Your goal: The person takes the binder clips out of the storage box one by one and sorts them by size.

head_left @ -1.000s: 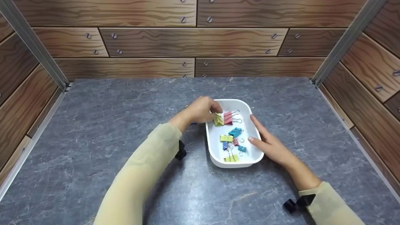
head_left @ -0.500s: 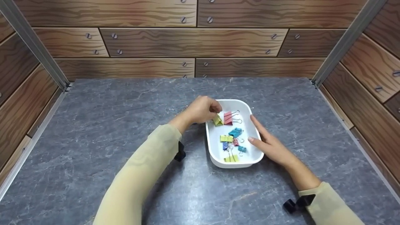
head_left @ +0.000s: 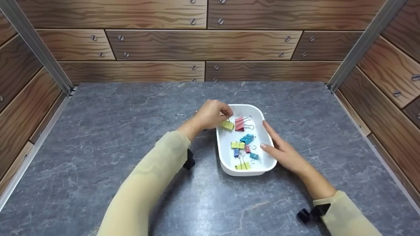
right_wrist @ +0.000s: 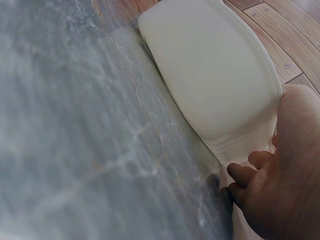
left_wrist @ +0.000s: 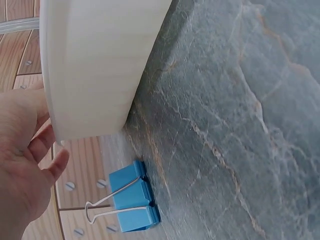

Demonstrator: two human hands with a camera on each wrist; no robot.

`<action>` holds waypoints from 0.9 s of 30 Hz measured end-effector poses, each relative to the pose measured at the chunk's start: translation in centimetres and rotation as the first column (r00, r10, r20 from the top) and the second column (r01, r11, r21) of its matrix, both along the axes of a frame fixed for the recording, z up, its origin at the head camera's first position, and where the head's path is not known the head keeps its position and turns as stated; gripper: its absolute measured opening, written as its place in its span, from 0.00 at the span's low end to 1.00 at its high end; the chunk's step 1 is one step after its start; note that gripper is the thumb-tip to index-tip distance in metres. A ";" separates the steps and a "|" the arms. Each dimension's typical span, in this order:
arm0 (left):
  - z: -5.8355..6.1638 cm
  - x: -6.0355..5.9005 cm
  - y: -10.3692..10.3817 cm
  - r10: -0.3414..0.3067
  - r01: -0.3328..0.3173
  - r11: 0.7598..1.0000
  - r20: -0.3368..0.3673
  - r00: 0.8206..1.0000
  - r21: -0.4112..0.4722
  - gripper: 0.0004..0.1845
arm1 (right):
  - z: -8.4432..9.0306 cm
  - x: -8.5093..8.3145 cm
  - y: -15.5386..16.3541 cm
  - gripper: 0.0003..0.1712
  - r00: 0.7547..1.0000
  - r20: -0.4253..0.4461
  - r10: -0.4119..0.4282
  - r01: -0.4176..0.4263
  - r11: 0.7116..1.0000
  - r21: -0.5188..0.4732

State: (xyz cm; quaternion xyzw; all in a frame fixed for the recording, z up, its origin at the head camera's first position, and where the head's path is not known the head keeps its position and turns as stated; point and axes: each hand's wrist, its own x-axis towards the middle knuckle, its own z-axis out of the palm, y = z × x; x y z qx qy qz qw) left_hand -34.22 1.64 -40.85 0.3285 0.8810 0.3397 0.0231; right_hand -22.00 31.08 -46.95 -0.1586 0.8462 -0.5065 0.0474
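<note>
A white tray (head_left: 226, 162) stands near the middle of the grey stone-patterned tabletop (head_left: 98, 137), slightly toward its right edge, with its long sides running from the near edge toward the far edge. The left hand (head_left: 211, 114) is at the tray's far left corner, its fingertips pinched on the wire handle of a yellow binder clip (head_left: 227, 125), which hangs just above the tray floor at that corner. Just beside this clip, toward the right edge, lies a red binder clip (head_left: 239, 123) with its wire handles pointing to the right. Nearer the middle of the tray lie a teal binder clip (head_left: 247, 138) and a second yellow clip (head_left: 237, 145); a cluster of smaller clips in blue, red and teal (head_left: 244, 153) follows toward the near edge, and another yellow clip (head_left: 242, 166) lies against the tray's near wall. The right hand (head_left: 283, 152) rests against the tray's right wall with its fingers straight and relaxed, the thumb on the rim; it grasps nothing. In the left wrist view a blue binder clip (left_wrist: 131, 197) lies on the tabletop outside the tray, just beside the tray's outer wall (left_wrist: 95, 65). Wood-patterned panels (head_left: 203, 44) enclose the far, left and right edges.
</note>
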 end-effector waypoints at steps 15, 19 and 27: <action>3.0 0.8 -1.0 0.063 -0.124 0.907 0.161 0.985 0.403 0.08 | 0.0 0.0 -0.1 0.46 1.000 -0.009 0.005 -0.006 1.000 -0.006; 4.0 0.8 -2.2 0.040 -0.135 0.849 0.193 0.980 0.511 0.08 | 0.0 0.0 -0.1 0.46 1.000 -0.007 0.015 -0.015 1.000 -0.016; 5.0 0.3 -5.9 0.099 -0.178 0.787 0.163 0.982 0.591 0.07 | 0.1 0.0 -0.1 0.46 1.000 -0.008 0.011 -0.011 1.000 -0.001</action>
